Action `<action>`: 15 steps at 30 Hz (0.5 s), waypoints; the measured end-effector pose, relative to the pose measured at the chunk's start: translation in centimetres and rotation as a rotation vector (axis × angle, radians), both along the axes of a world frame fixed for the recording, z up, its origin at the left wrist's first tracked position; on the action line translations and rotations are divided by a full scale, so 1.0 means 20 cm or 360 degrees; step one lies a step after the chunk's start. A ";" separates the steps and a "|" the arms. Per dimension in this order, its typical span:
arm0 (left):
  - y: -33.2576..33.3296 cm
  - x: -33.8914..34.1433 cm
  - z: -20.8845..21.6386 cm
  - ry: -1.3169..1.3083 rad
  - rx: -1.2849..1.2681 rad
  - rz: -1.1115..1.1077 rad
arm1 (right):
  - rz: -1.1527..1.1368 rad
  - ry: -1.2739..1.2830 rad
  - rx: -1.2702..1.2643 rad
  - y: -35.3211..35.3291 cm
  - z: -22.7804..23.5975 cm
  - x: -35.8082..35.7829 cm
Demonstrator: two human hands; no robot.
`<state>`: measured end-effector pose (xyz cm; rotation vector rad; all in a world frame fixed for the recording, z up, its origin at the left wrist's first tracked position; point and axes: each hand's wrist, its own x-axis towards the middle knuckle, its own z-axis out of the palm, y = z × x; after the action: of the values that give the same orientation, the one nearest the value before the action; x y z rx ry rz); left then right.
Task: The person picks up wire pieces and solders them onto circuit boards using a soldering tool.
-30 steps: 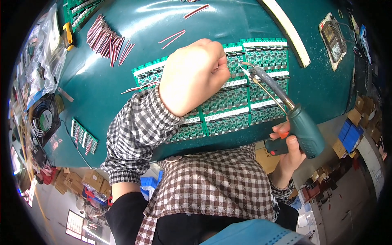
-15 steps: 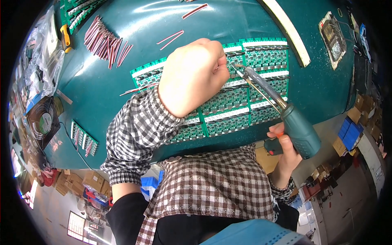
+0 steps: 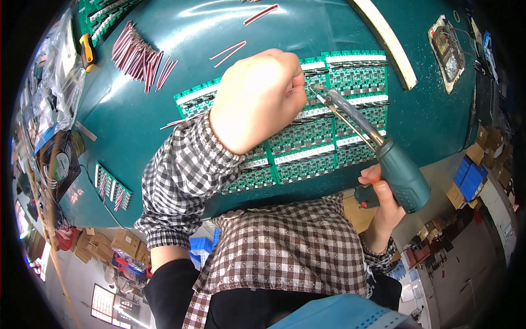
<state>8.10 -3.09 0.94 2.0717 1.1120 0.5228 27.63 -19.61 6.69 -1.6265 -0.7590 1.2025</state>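
Over the boards, our iron has moved nearer our left hand.
Our right hand grips it; the left curls, contents unclear; both apparently converge.

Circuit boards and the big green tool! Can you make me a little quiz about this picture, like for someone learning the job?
1. Which grip holds the dark green soldering gun, left or right?
2. True or false: the yellow-handled tool lies to the right of the circuit boards.
3. Where is the pile of wires?
A) on top of the circuit boards
B) on the tabletop, toward the picture's upper left
C) under the soldering gun

Key:
1. The right grip.
2. False; it lies to their left.
3. B
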 end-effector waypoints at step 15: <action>0.00 0.01 0.00 -0.0001 -0.0006 0.0013 | -0.0018 -0.0047 -0.0088 -0.01 0.00 0.00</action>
<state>8.21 -3.19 0.91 2.0645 1.1210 0.5248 27.56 -19.77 6.75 -1.6948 -0.7399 1.2034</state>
